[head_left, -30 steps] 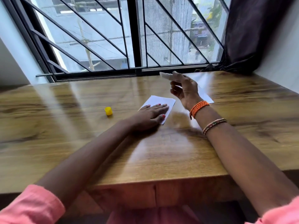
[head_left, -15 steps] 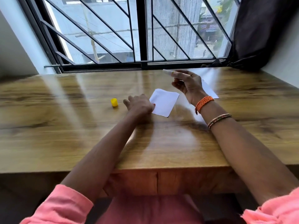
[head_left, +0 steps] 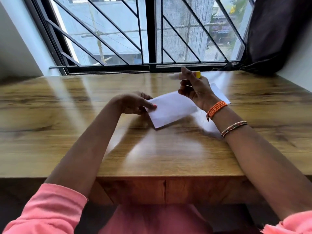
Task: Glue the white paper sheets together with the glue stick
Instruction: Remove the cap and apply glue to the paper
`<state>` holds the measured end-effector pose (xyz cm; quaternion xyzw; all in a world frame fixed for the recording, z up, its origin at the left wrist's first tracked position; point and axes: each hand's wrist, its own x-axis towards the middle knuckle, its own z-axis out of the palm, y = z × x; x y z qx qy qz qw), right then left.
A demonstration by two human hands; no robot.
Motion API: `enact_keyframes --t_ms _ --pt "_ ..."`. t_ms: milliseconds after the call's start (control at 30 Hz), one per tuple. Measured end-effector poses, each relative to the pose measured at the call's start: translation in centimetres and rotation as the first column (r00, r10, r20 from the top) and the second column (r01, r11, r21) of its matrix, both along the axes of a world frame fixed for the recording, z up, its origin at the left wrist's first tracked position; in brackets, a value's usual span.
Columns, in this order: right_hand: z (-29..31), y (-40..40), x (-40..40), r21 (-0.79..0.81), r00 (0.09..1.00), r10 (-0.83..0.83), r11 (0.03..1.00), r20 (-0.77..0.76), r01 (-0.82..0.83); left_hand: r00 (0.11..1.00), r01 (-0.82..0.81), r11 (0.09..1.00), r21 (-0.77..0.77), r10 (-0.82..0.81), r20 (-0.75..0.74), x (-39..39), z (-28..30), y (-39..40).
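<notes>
Near the desk's (head_left: 67,132) far edge, our left hand (head_left: 135,103) pinches one sheet (head_left: 170,110), right hand (head_left: 195,88) grips the glue stick (head_left: 197,74); joining seems undone.

A wooden table (head_left: 50,115) is stretching across the view, its glossy top catching pale streaks of daylight. Directly behind the table, a window (head_left: 152,31) with a dark frame and slanted black bars is letting in light from the street outside. At the table's far right corner, a dark curtain (head_left: 278,31) is hanging bunched against the white wall.
</notes>
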<state>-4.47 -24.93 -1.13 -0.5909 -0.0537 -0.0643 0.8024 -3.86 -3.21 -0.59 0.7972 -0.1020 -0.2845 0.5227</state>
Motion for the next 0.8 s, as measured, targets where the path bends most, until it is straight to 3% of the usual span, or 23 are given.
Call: enact_keyframes --t_ms 133,233,367,467,667,800 --pt "-1.0 0.9 -0.4 -0.177 0.990 0.125 0.975 -0.062 -0.134 0.969 -0.051 0.967 0.248 -0.012 0.245 -0.2 -0.3 -0.5" --pt "-1.9 1.9 -0.5 -0.232 0.978 0.146 0.956 -0.150 -0.179 0.836 -0.189 0.895 0.405 -0.070 0.545 -0.3 -1.1 -1.0" --pt "-2.1 2.2 0.0 -0.212 0.982 0.084 0.970 -0.169 -0.120 0.623 -0.568 0.760 0.315 0.147 0.768 -1.7 -3.0 -1.3" --pt "-2.2 1.9 0.4 -0.283 0.991 0.053 0.955 -0.123 -0.086 0.618 -0.587 0.721 0.368 0.105 0.779 -3.0 -4.4 -1.2" --pt "-1.4 2.7 1.4 -0.466 0.995 0.100 0.879 -0.026 -0.100 0.727 -0.361 0.764 0.535 -0.129 0.674 -4.4 -4.8 -0.2" --pt "-1.2 3.6 1.7 -0.601 0.992 0.114 0.796 0.047 -0.063 0.756 -0.261 0.848 0.460 -0.116 0.644 -4.2 -3.9 1.3"
